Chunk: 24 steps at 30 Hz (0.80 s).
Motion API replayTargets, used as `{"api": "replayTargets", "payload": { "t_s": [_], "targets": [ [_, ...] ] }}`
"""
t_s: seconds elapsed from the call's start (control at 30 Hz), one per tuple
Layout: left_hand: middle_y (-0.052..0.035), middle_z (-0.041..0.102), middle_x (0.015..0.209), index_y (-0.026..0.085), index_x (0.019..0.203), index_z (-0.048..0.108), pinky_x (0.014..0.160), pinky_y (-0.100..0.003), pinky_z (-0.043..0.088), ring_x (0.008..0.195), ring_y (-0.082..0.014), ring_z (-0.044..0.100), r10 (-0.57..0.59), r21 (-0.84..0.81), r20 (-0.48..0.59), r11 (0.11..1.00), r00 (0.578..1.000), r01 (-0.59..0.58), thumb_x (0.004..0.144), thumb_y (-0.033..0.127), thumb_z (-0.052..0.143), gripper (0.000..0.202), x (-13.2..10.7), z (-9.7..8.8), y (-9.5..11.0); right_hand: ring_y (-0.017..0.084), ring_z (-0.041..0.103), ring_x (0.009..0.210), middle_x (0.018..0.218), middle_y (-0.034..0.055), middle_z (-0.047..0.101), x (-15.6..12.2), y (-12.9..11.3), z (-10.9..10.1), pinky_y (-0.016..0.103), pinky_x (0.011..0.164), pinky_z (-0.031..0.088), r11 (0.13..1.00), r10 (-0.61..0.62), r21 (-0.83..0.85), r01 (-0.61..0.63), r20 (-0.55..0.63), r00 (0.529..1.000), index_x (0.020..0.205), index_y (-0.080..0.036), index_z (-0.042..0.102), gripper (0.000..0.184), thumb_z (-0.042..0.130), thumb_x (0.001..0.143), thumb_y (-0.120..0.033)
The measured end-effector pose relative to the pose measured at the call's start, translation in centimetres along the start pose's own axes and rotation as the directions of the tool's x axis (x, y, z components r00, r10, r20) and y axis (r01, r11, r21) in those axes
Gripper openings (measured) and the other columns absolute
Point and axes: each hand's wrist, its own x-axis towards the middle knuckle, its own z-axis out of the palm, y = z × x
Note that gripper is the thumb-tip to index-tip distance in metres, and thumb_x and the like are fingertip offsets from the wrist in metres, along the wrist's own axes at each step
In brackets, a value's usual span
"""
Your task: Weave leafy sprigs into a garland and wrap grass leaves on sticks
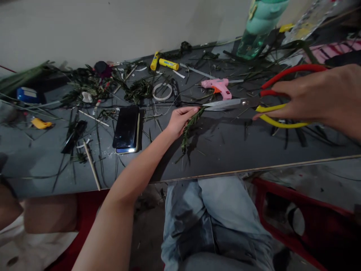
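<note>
My left hand [180, 119] is closed on a braided green leaf strip [189, 131], which hangs down from the fingers over the grey table. In my right hand [318, 96] are scissors [237, 103] with one red and one yellow handle, the fingers through the loops. The blades point left, and their tips are at the top end of the braid, close to my left fingertips. Whether the blades touch the braid I cannot tell.
A pink glue gun [218, 86] lies behind the blades. Phones [126, 128] lie left of my left hand. Farther back are yellow glue sticks [168, 64], a tape roll [162, 91] and a green bottle [254, 30]. Leaf scraps litter the table [225, 146]. Another person sits at the left.
</note>
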Motion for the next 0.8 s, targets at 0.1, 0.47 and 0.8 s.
{"api": "replayTargets", "payload": {
  "t_s": [0.1,0.47,0.8],
  "targets": [
    [-0.0006,0.078,0.077,0.02,0.078,0.081,0.065,-0.019,0.056,0.064,-0.0072,0.068,0.021,0.009,-0.004,1.0,1.0,-0.021,0.081,0.018,0.08,0.004,0.3,-0.1,-0.2,0.028,0.065,0.08,0.069,0.0097,0.063,-0.1,-0.2,0.5,0.031,0.066,0.023,0.969,-0.065,-0.236,0.069,0.023,0.998,0.117,-0.023,0.073,0.105,0.026,0.07,-0.104],
    [-0.0088,0.081,0.103,0.021,0.103,0.08,0.066,-0.022,0.06,0.077,-0.0147,0.075,-0.053,0.034,0.24,0.998,0.969,0.046,0.085,0.044,0.075,0.029,-1.0,-0.2,0.7,0.016,0.041,0.061,0.064,0.0095,0.054,-0.7,-0.2,-0.2,0.031,0.061,0.02,0.967,-0.083,-0.234,0.096,0.066,0.994,0.095,-0.016,0.07,0.099,0.013,0.08,-0.095],
    [-0.0066,0.081,0.095,0.018,0.098,0.077,0.068,-0.02,0.061,0.071,-0.0108,0.074,-0.097,-0.037,0.248,0.993,0.964,0.109,0.09,0.028,0.07,0.014,-1.2,0.4,0.2,0.023,0.059,0.071,0.078,0.0135,0.069,-1.0,-0.4,1.5,0.031,0.059,0.02,0.994,-0.011,-0.109,0.013,0.016,1.0,0.107,-0.018,0.074,0.094,0.032,0.073,-0.095]
  ]
}}
